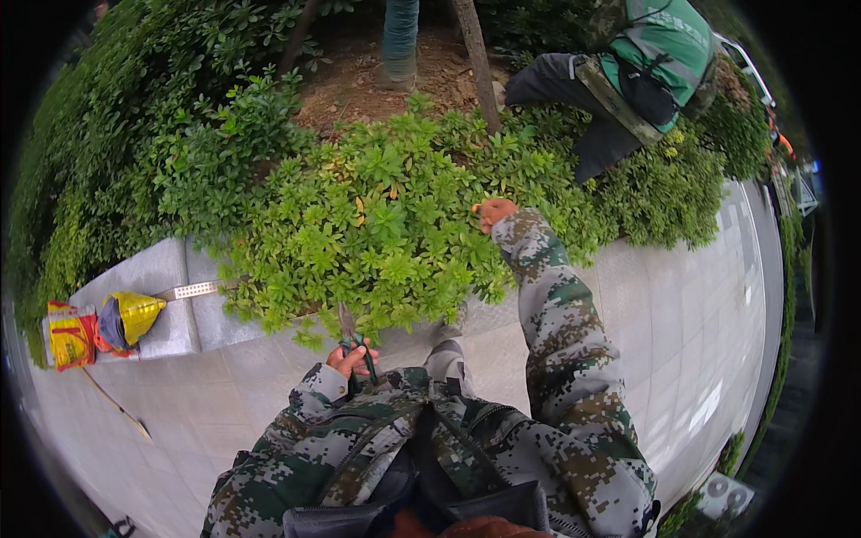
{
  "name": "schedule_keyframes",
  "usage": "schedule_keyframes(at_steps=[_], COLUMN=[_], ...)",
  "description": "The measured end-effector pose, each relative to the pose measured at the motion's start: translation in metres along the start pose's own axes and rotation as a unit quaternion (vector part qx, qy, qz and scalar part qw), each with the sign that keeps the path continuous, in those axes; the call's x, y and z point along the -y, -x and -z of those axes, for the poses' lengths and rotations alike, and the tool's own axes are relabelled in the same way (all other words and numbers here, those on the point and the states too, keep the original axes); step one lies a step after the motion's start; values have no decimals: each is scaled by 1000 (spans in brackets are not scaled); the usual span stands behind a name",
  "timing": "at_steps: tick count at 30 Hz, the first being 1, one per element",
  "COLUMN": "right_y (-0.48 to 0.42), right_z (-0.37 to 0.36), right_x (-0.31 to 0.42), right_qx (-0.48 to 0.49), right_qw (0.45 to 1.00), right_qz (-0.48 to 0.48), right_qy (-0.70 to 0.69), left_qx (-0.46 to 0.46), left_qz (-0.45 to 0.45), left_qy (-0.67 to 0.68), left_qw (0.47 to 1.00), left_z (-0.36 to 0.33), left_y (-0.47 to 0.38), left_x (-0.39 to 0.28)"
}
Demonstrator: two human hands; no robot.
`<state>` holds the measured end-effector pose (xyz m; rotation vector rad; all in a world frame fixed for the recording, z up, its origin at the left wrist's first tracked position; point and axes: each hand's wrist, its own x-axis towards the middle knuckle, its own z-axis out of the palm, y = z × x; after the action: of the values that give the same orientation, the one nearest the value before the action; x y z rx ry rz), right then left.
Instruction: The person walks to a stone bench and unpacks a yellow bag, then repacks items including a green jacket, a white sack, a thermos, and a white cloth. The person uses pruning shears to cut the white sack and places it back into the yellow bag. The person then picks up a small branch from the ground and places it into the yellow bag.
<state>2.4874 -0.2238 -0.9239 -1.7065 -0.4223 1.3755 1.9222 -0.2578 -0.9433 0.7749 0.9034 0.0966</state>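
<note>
My left hand (350, 361) grips garden shears (348, 323) by their green handles, low in front of my jacket. The blades point away from me and reach the near edge of a light-green shrub (383, 228). Over the right part of this shrub, my right hand (498, 214) is held out with its fingers curled in. A small orange-yellow piece (477, 208) shows at its fingertips; whether it is a leaf is too small to tell. A few yellowed leaves (360, 210) stand out among the green ones.
A person in a green vest (662, 57) bends over the shrubs at upper right. A wrapped tree trunk (401, 40) and a wooden prop (476, 60) rise behind. Yellow bags (134, 317) rest on the stone ledge (158, 269) at left. A thin stick (118, 405) lies on the paving (202, 403).
</note>
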Motion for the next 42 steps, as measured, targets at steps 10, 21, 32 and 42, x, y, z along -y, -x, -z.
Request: schedule_keyframes(at_steps=[10, 21, 32, 42], right_y=[28, 125, 167, 78], right_z=[143, 38, 25, 2], right_x=[5, -168, -192, -21], right_qx=[-103, 117, 94, 2], right_qw=[993, 988, 984, 983], right_qz=[35, -101, -152, -16], right_qy=[-46, -27, -25, 182], left_qx=[-66, -85, -37, -71], left_qz=[18, -36, -83, -91], left_qy=[-18, 2, -17, 44], left_qw=[997, 996, 996, 992], left_z=[-135, -182, -182, -139], left_y=[-53, -78, -80, -70], left_x=[23, 41, 53, 80])
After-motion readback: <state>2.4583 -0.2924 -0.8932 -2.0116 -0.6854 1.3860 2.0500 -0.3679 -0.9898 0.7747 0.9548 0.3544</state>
